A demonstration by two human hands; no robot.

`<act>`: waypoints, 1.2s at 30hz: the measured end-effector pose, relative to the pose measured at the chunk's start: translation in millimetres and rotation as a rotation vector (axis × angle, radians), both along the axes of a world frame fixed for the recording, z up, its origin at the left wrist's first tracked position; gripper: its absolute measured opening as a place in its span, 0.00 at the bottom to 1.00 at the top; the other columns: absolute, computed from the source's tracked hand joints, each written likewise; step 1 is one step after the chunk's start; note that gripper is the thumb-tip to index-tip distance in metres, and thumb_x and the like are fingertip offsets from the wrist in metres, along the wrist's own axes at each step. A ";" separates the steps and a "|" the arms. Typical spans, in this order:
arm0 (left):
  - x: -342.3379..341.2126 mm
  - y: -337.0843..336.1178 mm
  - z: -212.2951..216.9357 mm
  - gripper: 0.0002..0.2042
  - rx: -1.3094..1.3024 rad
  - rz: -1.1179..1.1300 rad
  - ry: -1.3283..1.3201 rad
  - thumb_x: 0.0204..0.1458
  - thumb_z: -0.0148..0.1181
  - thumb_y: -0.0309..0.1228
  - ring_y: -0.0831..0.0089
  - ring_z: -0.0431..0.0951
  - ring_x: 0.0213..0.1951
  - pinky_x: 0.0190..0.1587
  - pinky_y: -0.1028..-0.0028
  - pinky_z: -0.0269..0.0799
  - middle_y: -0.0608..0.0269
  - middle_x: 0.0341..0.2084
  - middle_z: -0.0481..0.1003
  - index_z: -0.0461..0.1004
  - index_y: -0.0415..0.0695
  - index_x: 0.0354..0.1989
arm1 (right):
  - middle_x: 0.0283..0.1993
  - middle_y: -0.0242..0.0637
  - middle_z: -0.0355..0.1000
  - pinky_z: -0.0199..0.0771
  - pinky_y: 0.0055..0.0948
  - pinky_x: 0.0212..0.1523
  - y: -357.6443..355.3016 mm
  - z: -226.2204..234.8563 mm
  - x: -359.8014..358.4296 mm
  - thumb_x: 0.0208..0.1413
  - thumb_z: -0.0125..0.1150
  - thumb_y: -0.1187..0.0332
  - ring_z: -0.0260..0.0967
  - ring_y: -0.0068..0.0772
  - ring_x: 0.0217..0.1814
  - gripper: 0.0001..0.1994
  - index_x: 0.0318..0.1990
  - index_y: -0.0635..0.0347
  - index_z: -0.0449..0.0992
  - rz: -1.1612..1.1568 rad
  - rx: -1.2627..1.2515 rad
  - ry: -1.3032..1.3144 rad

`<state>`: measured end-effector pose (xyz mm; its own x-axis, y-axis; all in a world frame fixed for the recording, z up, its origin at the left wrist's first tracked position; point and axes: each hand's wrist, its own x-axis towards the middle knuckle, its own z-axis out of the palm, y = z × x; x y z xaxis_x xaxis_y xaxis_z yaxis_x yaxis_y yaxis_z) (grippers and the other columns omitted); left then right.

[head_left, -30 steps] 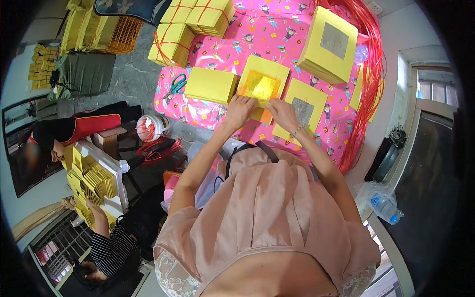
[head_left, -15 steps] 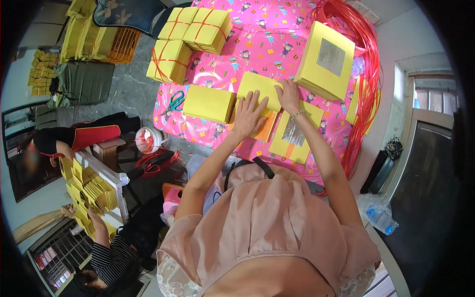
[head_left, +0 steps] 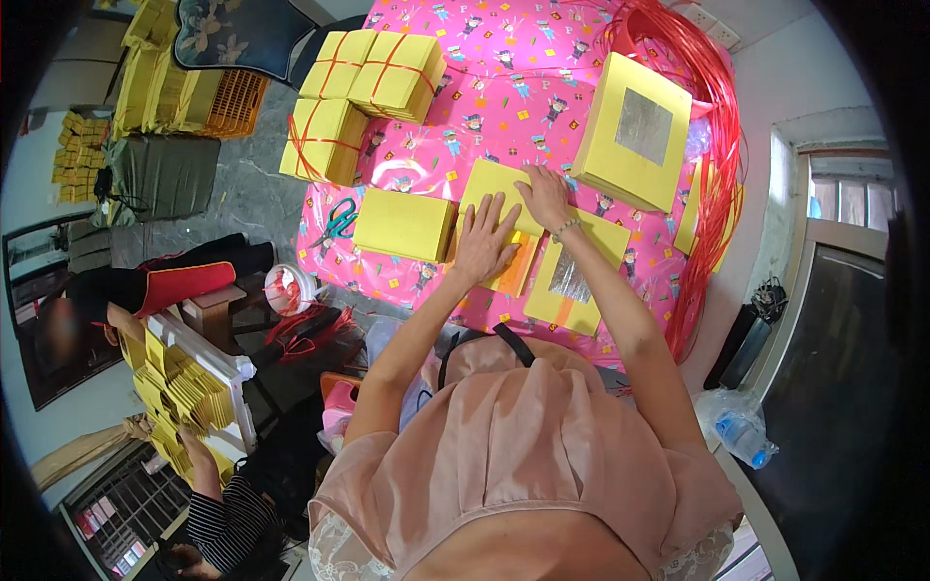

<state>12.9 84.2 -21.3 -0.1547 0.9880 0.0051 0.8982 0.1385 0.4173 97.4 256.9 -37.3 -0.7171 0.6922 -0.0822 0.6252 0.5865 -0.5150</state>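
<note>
My left hand lies flat, fingers spread, on a folded yellow paper sheet with an orange part showing at its near side. At the fold's right corner my right hand rests with its fingers stretched out, a bracelet on the wrist. Close to my left hand stands a neat stack of yellow paper. Under my right forearm lies a yellow sheet with a silver foil patch. Farther right is a thick pile of yellow sheets, its top one bearing a silver square.
Bundles tied with red string sit at the far left of the pink-covered table. Teal scissors lie by the left edge. Red string hangs down the right side. Two people handle yellow paper at lower left.
My right hand has shifted a little to the left along the folded sheet. My left hand stays flat in place. The whole view has tilted slightly, so the table appears lower.
</note>
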 end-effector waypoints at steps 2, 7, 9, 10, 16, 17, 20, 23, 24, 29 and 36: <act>0.1 -0.2 -0.5 0.37 0.002 -0.003 -0.005 0.54 0.56 0.45 0.48 0.44 0.71 0.68 0.45 0.39 0.47 0.70 0.46 0.49 0.55 0.71 | 0.48 0.44 0.72 0.61 0.47 0.56 -0.6 -2.6 -0.1 0.57 0.58 0.59 0.66 0.48 0.54 0.18 0.51 0.58 0.71 0.000 0.009 0.017; 0.7 -0.9 -2.9 0.36 -0.001 -0.005 -0.019 0.54 0.56 0.46 0.47 0.44 0.71 0.68 0.46 0.39 0.47 0.70 0.47 0.50 0.55 0.71 | 0.48 0.43 0.72 0.60 0.48 0.57 -3.3 -2.5 -0.4 0.56 0.59 0.59 0.66 0.48 0.54 0.17 0.50 0.57 0.71 -0.010 0.013 0.009; 1.1 -0.9 -4.0 0.36 -0.009 -0.008 -0.020 0.54 0.55 0.46 0.47 0.43 0.71 0.69 0.46 0.39 0.47 0.70 0.47 0.50 0.55 0.71 | 0.48 0.43 0.71 0.61 0.48 0.56 -4.4 -2.5 0.8 0.56 0.60 0.61 0.66 0.48 0.53 0.16 0.49 0.58 0.71 -0.010 0.018 0.023; 1.4 -0.9 -4.9 0.36 -0.018 -0.011 -0.020 0.55 0.54 0.47 0.47 0.43 0.71 0.69 0.46 0.38 0.47 0.70 0.46 0.50 0.55 0.71 | 0.48 0.43 0.71 0.61 0.48 0.56 -5.2 -2.7 1.8 0.56 0.60 0.61 0.66 0.48 0.53 0.16 0.49 0.58 0.71 -0.011 0.014 0.020; 1.0 -2.7 -10.5 0.36 -0.013 -0.003 -0.011 0.55 0.53 0.50 0.47 0.43 0.71 0.69 0.46 0.38 0.46 0.70 0.46 0.50 0.54 0.71 | 0.45 0.43 0.67 0.65 0.45 0.50 -32.7 24.0 13.7 0.54 0.61 0.65 0.66 0.47 0.48 0.14 0.46 0.59 0.71 -0.084 0.325 0.234; 1.1 -1.9 -8.9 0.36 -0.020 0.004 -0.026 0.54 0.53 0.50 0.46 0.43 0.71 0.69 0.46 0.38 0.46 0.70 0.46 0.51 0.54 0.71 | 0.43 0.43 0.66 0.66 0.43 0.49 -42.6 26.0 21.8 0.54 0.60 0.65 0.66 0.47 0.47 0.13 0.44 0.60 0.70 -0.077 0.184 0.204; -0.7 -1.8 -13.0 0.36 -0.007 0.003 -0.007 0.54 0.53 0.51 0.46 0.43 0.71 0.69 0.46 0.38 0.47 0.70 0.46 0.51 0.54 0.71 | 0.37 0.44 0.65 0.69 0.41 0.44 -63.5 27.2 36.5 0.55 0.59 0.66 0.66 0.47 0.44 0.09 0.38 0.60 0.68 -0.082 0.000 0.203; 0.8 -0.2 -11.9 0.36 -0.007 -0.012 -0.012 0.53 0.54 0.51 0.46 0.44 0.70 0.68 0.46 0.38 0.47 0.70 0.47 0.52 0.55 0.71 | 0.35 0.43 0.65 0.68 0.42 0.44 -70.8 12.1 47.5 0.56 0.57 0.68 0.65 0.47 0.42 0.08 0.35 0.60 0.66 0.001 0.018 0.199; 0.7 -0.4 -13.1 0.36 -0.003 -0.010 0.003 0.53 0.54 0.51 0.46 0.44 0.70 0.68 0.46 0.38 0.47 0.70 0.47 0.52 0.55 0.71 | 0.35 0.43 0.65 0.68 0.42 0.44 -71.5 11.1 47.3 0.56 0.57 0.68 0.65 0.47 0.42 0.08 0.35 0.60 0.66 -0.002 0.017 0.199; 2.4 -1.7 -15.5 0.37 0.002 0.001 -0.013 0.53 0.55 0.51 0.46 0.43 0.71 0.68 0.45 0.39 0.47 0.70 0.46 0.51 0.56 0.71 | 0.35 0.42 0.64 0.68 0.41 0.43 -71.3 10.7 46.8 0.55 0.58 0.68 0.65 0.46 0.41 0.08 0.35 0.61 0.68 -0.013 0.018 0.242; 3.8 -2.5 -18.2 0.37 -0.004 0.017 -0.007 0.54 0.53 0.52 0.46 0.42 0.71 0.68 0.45 0.38 0.46 0.70 0.45 0.51 0.55 0.71 | 0.35 0.41 0.64 0.68 0.41 0.42 -68.1 10.9 47.9 0.54 0.60 0.67 0.64 0.44 0.40 0.08 0.36 0.60 0.69 0.002 0.090 0.255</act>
